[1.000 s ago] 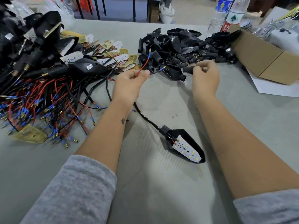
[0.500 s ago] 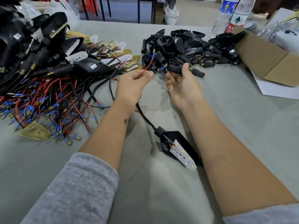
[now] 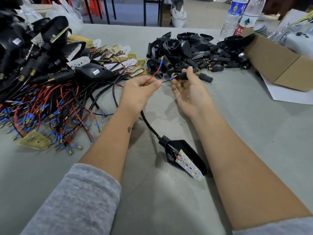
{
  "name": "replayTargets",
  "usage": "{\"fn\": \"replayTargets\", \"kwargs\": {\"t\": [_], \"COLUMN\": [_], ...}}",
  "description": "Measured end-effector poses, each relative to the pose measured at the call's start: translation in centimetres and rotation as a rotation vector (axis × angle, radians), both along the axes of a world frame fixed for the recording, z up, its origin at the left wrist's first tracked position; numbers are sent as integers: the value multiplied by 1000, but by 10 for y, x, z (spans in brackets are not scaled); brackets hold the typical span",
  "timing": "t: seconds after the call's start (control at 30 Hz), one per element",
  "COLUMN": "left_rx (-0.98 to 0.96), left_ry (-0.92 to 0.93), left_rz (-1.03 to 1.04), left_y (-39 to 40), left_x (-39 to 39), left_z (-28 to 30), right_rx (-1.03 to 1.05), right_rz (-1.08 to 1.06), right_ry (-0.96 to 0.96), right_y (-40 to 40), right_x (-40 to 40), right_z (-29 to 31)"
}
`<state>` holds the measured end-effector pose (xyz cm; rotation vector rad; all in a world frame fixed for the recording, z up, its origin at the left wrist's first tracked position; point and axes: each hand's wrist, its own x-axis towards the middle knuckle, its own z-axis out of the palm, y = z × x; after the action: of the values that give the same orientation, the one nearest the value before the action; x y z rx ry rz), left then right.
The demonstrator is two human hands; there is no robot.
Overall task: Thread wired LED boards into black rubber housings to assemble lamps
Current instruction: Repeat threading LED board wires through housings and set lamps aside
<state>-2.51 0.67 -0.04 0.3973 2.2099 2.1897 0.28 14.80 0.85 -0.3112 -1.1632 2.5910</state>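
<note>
Far left, a heap of finished lamps (image 3: 25, 53) and wired boards (image 3: 50, 112) spills red and black leads toward the person; too many to count, likely kept on that side as stock and done work.

The left hand (image 3: 138, 94) pinches 2 wires near their free ends: 1 red wire (image 3: 155, 73) sticks up, 1 black wire (image 3: 166, 80) points right. Holding them close to the tips looks meant to keep them stiff for threading.

From that hand a black cable (image 3: 149, 126) runs down to 1 housing (image 3: 188, 155) lying on the table (image 3: 254, 124) between the forearms, with 1 LED board (image 3: 188, 164) tilted in its mouth, not seated flat. So the board's leads already pass through that housing.

The right hand (image 3: 189, 92), palm up, holds 1 black sleeve (image 3: 182, 76) between thumb and fingers, its brass-rimmed end touching or just beside the black wire's blue tip, apparently lined up to take it.

Behind lies a pile of empty housings (image 3: 194, 50), uncounted, within reach. Far right: 2 bottles (image 3: 240, 16) and 1 cardboard box (image 3: 279, 65).
</note>
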Motion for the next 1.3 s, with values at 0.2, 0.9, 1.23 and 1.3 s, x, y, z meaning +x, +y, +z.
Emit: {"fn": "replayTargets", "kwargs": {"t": [0.2, 0.9, 1.23, 1.3], "left_rx": [-8, 36, -76, -67], "left_ry": [2, -175, -129, -118], "left_rz": [25, 14, -49, -60], "left_y": [0, 0, 4, 4], "left_x": [1, 0, 4, 4], "left_z": [0, 6, 8, 7], "right_rx": [69, 449, 452, 402], "right_rz": [16, 14, 101, 138], "right_ry": [11, -28, 35, 51], "right_y": [-1, -11, -11, -11], "right_x": [3, 6, 7, 7], "right_z": [1, 0, -3, -1]}}
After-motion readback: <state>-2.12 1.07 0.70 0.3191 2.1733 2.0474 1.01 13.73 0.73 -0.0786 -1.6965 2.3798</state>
